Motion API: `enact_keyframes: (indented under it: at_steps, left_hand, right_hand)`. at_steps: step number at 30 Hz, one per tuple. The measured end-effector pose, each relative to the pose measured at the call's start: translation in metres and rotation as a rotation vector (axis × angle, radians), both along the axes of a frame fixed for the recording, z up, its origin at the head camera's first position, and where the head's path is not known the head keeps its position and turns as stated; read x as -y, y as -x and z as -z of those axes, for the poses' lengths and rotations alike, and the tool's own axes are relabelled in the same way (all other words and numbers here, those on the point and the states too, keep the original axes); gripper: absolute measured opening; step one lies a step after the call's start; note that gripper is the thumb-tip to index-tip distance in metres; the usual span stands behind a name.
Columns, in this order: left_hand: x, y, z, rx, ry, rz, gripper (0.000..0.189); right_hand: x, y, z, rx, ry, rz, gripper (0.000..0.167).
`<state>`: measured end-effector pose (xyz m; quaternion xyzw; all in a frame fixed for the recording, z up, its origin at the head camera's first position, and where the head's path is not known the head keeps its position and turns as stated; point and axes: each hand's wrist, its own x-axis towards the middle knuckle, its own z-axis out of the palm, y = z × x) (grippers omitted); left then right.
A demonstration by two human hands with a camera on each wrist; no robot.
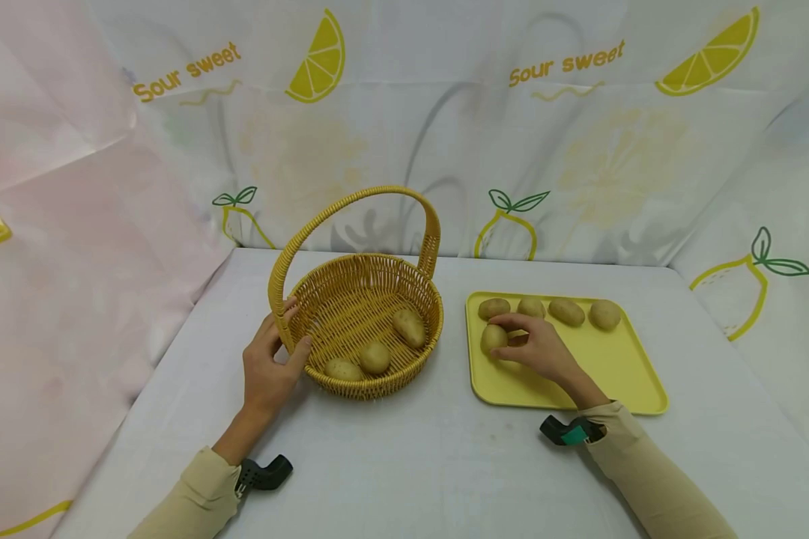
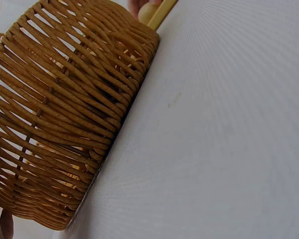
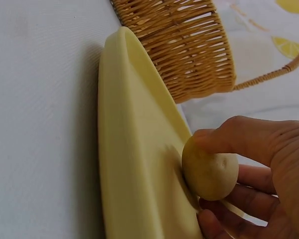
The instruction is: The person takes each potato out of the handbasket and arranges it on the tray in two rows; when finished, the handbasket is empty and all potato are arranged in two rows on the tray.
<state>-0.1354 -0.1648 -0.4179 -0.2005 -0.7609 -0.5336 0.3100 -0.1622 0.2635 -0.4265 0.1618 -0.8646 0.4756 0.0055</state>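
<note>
Looking over a white table (image 1: 404, 464), picking out a faint smudge (image 2: 174, 99) on its top in the left wrist view. Finding a pale curtain (image 1: 404, 135) hanging behind and at both sides, showing printed lemons (image 1: 505, 232), lemon slices (image 1: 320, 64) and orange "Sour sweet" lettering (image 1: 566, 64); turning pinkish at left.

Seeing a yellow wicker basket (image 1: 371, 389) standing upright left of centre, with a tall handle (image 1: 391, 189) arching over. Counting three potatoes inside: one lying at right (image 1: 409, 328), one toward the near side (image 1: 374, 358), one just beside that at near left (image 1: 343, 370).

Viewing a yellow tray (image 1: 607, 367) lying flat to the right, apart from the basket. Noting a row of four potatoes (image 1: 567, 311) lying along its far edge.

Gripping the basket's left rim by the handle's foot with the left hand (image 1: 270, 374), bringing the thumb over the rim. Pinching a fifth potato (image 1: 494, 340) between thumb and fingers of the right hand (image 1: 539, 348), holding it at the tray's left part, just nearer than the row. Being unable to tell contact between that potato and the tray. Wearing beige sleeves (image 1: 654, 471) on both arms.
</note>
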Motion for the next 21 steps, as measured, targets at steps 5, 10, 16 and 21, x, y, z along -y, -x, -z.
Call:
enact_keyframes:
  at_steps: [5,10,16,21]
  left_hand:
    - [0.006,0.009,0.014,-0.003,0.003,0.003,0.048]
    - [0.010,0.014,0.023,-0.002,0.013,-0.006,0.049]
    - [0.000,0.001,0.002,-0.006,-0.006,-0.009,0.049]
    - [-0.001,0.001,0.001,-0.010,-0.007,-0.004,0.048]
  right_hand:
    - [0.000,-0.001,-0.001,-0.007,0.003,-0.023,0.047]
    - [-0.001,0.000,-0.002,-0.014,-0.014,-0.036,0.047]
    - [-0.002,0.000,-0.005,-0.031,-0.042,-0.037,0.047]
    - [-0.003,0.000,-0.011,-0.069,-0.062,-0.041,0.046]
